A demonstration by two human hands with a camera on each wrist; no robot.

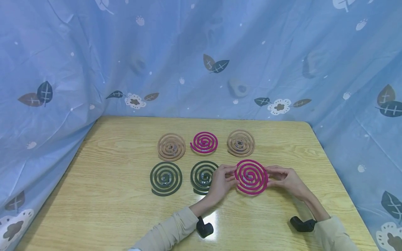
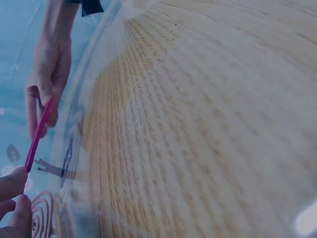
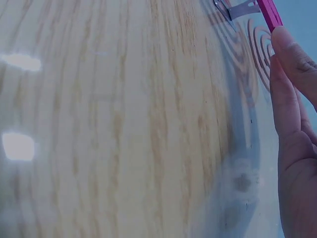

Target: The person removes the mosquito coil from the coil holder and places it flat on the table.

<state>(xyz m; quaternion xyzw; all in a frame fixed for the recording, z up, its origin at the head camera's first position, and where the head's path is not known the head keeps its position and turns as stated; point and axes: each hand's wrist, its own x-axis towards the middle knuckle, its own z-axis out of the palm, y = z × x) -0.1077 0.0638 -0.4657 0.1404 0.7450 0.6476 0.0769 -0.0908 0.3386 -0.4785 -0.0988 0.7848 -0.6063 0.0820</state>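
Observation:
Between both hands is a pink mosquito coil (image 1: pixel 250 173), at the front right of a group of coils. My left hand (image 1: pixel 220 184) pinches its left edge between thumb and fingers. On the opposite edge, my right hand (image 1: pixel 290 182) pinches it the same way. Seen edge-on in the left wrist view, the pink coil (image 2: pixel 38 134) spans the gap between the hands. A thin metal stand (image 3: pixel 243 9) shows beside the coil in the right wrist view. A dark green coil (image 1: pixel 205 177) lies just left, partly hidden by my left hand.
Another dark green coil (image 1: pixel 166 178) lies further left. Behind are a brown coil (image 1: pixel 171 147), a second pink coil (image 1: pixel 204 142) and another brown coil (image 1: pixel 240 143). All are on a wooden table (image 1: pixel 103 195), with a patterned blue curtain (image 1: pixel 176 59) around it.

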